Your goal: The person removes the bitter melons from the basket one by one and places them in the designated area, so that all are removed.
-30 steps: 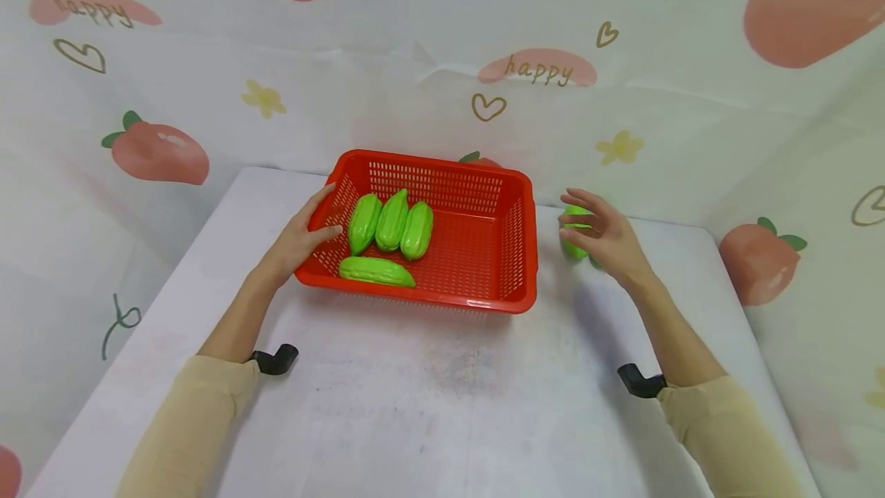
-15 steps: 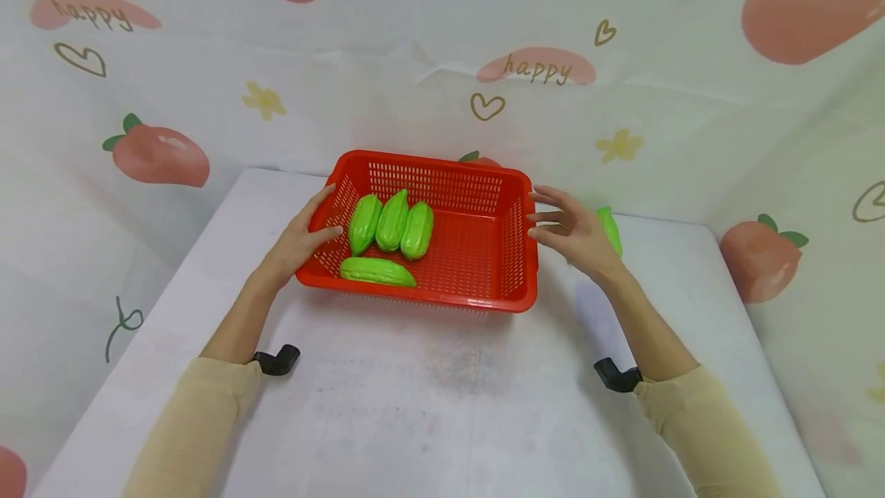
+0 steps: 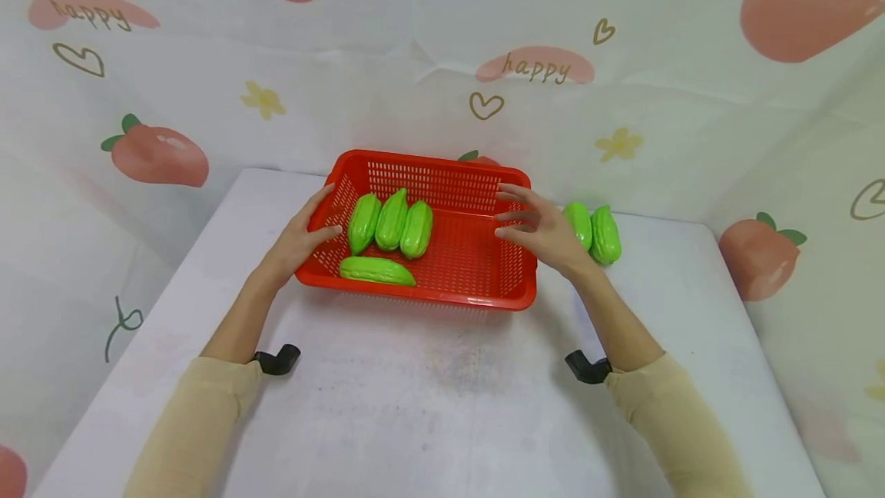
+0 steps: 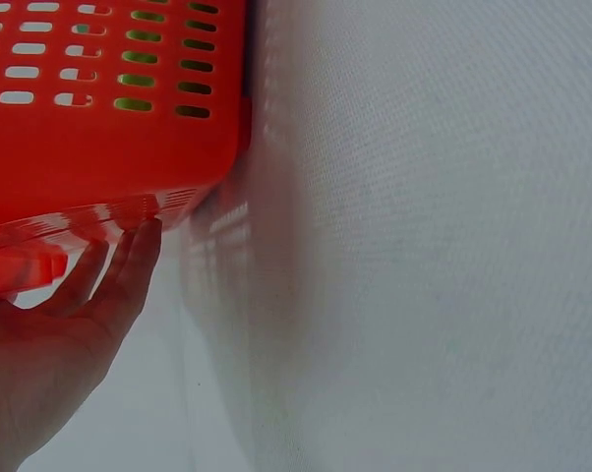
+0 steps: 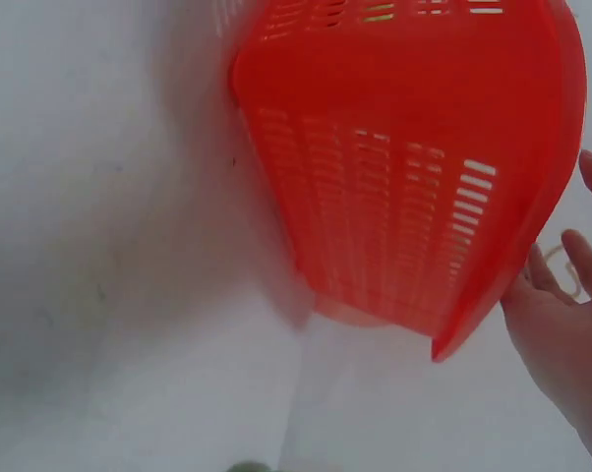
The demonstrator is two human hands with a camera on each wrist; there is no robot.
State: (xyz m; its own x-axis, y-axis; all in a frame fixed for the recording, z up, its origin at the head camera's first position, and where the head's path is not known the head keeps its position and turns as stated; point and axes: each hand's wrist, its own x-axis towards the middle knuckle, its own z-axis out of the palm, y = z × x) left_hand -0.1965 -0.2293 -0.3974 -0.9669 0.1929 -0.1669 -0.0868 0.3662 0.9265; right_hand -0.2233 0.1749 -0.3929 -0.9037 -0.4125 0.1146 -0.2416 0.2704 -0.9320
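A red plastic basket (image 3: pixel 477 300) stands on the table with several green ridged fruits inside. Three lie side by side, among them the middle fruit (image 3: pixel 392 221), and one fruit (image 3: pixel 376 271) lies crosswise along the near wall. At the basket's left end, my left hand (image 3: pixel 296 243) rests with thumb over the rim and fingers along the outer wall, as the left wrist view (image 4: pixel 70 334) shows. My right hand (image 3: pixel 546 233) hovers over the basket's right rim, fingers spread and holding nothing; the right wrist view (image 5: pixel 562 315) shows it beside the rim.
Two more green fruits, a left one (image 3: pixel 578 223) and a right one (image 3: pixel 606 237), lie on the white table (image 3: pixel 415 406) right of the basket, the left one partly behind my right hand. A printed cloth (image 3: pixel 415 37) hangs behind and beside the table.
My right hand has moved left, from above the green fruits on the table to over the basket's right rim, uncovering those fruits. My left hand and the basket have hardly moved.
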